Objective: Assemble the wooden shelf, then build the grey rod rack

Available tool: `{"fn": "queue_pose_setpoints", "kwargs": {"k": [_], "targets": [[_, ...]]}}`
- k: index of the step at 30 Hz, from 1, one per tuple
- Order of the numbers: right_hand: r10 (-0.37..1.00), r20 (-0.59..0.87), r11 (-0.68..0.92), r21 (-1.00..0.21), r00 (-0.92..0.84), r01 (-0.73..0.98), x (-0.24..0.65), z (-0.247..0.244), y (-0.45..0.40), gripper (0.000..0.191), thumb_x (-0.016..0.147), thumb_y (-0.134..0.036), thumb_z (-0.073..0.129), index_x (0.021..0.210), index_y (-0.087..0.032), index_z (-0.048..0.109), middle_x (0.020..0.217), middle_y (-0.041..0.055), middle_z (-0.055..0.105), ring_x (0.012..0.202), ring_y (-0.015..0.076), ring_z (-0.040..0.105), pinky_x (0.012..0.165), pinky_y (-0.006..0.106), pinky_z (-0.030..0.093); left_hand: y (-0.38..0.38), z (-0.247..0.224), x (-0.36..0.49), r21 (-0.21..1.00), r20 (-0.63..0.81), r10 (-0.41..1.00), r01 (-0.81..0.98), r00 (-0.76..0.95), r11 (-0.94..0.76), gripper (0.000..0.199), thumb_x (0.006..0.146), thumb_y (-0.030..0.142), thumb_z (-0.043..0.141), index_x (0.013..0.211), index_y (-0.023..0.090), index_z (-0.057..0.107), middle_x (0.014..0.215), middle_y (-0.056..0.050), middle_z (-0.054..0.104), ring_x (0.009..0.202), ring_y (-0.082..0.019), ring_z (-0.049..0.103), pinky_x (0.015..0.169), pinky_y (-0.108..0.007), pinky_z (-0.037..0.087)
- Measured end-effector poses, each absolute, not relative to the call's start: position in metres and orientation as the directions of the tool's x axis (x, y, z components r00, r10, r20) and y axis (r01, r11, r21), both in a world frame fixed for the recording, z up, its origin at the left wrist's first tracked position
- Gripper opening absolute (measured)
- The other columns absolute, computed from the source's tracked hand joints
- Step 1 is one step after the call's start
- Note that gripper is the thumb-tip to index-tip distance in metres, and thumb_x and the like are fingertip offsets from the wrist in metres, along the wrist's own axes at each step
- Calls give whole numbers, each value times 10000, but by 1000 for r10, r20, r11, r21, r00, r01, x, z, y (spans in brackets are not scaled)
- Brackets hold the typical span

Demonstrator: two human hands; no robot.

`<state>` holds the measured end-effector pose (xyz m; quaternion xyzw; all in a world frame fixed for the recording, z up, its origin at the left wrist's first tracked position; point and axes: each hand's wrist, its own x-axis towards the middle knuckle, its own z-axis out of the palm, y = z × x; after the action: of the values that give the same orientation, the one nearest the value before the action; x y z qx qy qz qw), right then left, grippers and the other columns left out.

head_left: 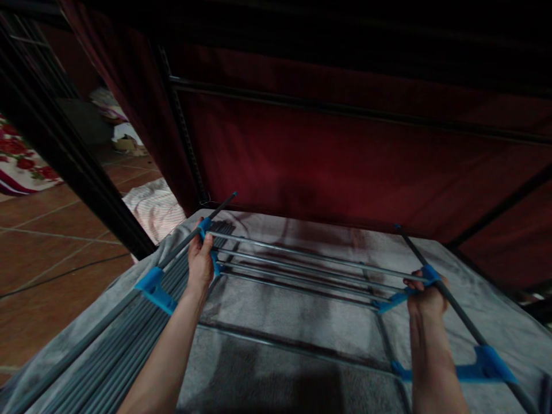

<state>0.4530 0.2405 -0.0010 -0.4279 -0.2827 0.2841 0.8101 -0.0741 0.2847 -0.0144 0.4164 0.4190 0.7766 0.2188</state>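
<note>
A rack frame of grey metal tubes joined by blue plastic brackets stands in front of me. My left hand closes round the upper blue connector on the left pole, thumb near the end of the top crossbar. On the other side, my right hand wraps round the matching blue connector on the right pole. Several crossbars run between the two sides. Nearer me are a blue bracket on the left and another blue bracket on the right.
A bundle of loose grey tubes lies at the left on a grey blanket. Behind hangs a dark red cloth on a metal frame. Brown floor tiles and a cable show to the left.
</note>
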Motion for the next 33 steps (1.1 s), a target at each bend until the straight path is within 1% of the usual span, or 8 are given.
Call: {"fn": "queue_pose_setpoints", "kwargs": {"k": [7, 11, 15, 20, 26, 28, 31, 33], "targets": [[710, 204, 463, -856, 674, -229, 452, 1, 239, 259, 790, -316, 517, 584, -205, 407, 449, -96, 312, 333, 54, 335, 373, 194, 407, 283, -15, -78, 847, 487, 682, 106, -546, -520, 482, 862, 426, 618, 1318, 272, 587, 1405, -50, 565, 1397, -212, 401, 1206, -348, 207], [698, 209, 478, -848, 685, -228, 452, 0, 239, 252, 789, -311, 533, 596, -206, 409, 459, -100, 322, 327, 50, 326, 367, 196, 406, 281, -15, -78, 845, 511, 670, 174, -538, -505, 501, 866, 434, 612, 1340, 278, 569, 1415, -49, 556, 1404, -221, 389, 1210, -366, 203], [684, 219, 485, -849, 696, -210, 454, -3, 241, 250, 767, -311, 554, 580, -208, 425, 449, -100, 330, 326, 51, 322, 365, 201, 411, 283, -14, -74, 837, 530, 641, 220, -555, -501, 499, 855, 425, 625, 1326, 267, 576, 1436, -54, 534, 1411, -212, 380, 1205, -351, 212], [672, 284, 516, -842, 683, -157, 458, -8, 241, 178, 729, -244, 550, 578, -194, 469, 430, -90, 356, 347, 52, 359, 425, 195, 440, 287, -14, -69, 829, 539, 596, 252, -595, -499, 468, 860, 424, 613, 1288, 236, 597, 1401, -82, 561, 1370, -221, 435, 1188, -367, 249], [700, 254, 493, -848, 667, -194, 459, -11, 242, 214, 765, -323, 549, 609, -193, 482, 474, -89, 391, 350, 42, 312, 394, 190, 392, 289, -10, -65, 835, 529, 561, 271, -637, -479, 385, 834, 412, 634, 1161, 210, 635, 1274, -79, 634, 1283, -240, 513, 1173, -386, 277], [687, 259, 497, -849, 679, -179, 457, -10, 242, 198, 752, -325, 564, 623, -192, 495, 469, -93, 395, 355, 39, 302, 401, 184, 380, 289, -6, -63, 856, 483, 576, 220, -659, -467, 343, 813, 401, 651, 1089, 196, 640, 1210, -74, 659, 1246, -253, 536, 1166, -421, 295], [682, 212, 480, -852, 700, -210, 451, -4, 240, 267, 791, -407, 553, 639, -207, 465, 459, -100, 381, 355, 44, 279, 387, 182, 324, 290, -3, -65, 889, 335, 611, 25, -718, -458, 271, 736, 390, 696, 916, 199, 628, 1055, -30, 702, 1143, -272, 596, 1130, -496, 356], [689, 167, 449, -862, 705, -235, 447, 1, 239, 326, 813, -479, 532, 637, -221, 439, 441, -104, 336, 356, 60, 288, 376, 197, 293, 293, -4, -70, 891, 298, 617, -20, -728, -453, 195, 725, 364, 670, 829, 215, 600, 1042, 6, 703, 1168, -282, 576, 1163, -515, 312]]}}
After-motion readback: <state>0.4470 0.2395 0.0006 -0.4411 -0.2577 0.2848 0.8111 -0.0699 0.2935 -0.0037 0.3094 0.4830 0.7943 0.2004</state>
